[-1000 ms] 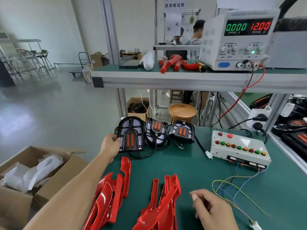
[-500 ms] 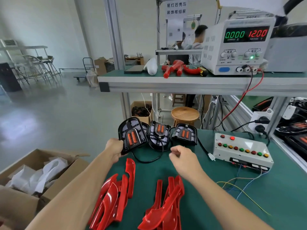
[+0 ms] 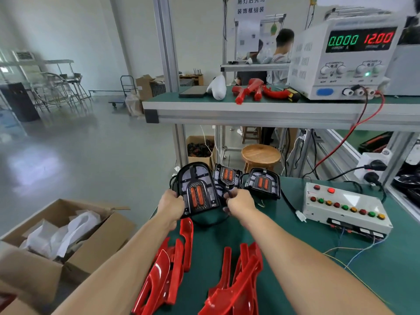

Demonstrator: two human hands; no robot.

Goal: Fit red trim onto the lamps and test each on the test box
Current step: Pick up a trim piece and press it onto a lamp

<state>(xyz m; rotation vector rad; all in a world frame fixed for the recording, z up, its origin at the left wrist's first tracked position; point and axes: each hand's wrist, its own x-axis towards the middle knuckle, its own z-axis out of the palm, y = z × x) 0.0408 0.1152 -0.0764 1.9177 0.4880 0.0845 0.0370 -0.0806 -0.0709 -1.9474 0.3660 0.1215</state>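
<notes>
Power supply (image 3: 345,57) on upper shelf; open cardboard box (image 3: 56,242) left; wooden stool (image 3: 261,155) behind bench.

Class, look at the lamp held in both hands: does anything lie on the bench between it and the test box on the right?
Yes. A second lamp sits directly right of the held lamp, and a black cable with a white plug lies across the mat before the test box. Lifted over these, the path looks open.
</notes>
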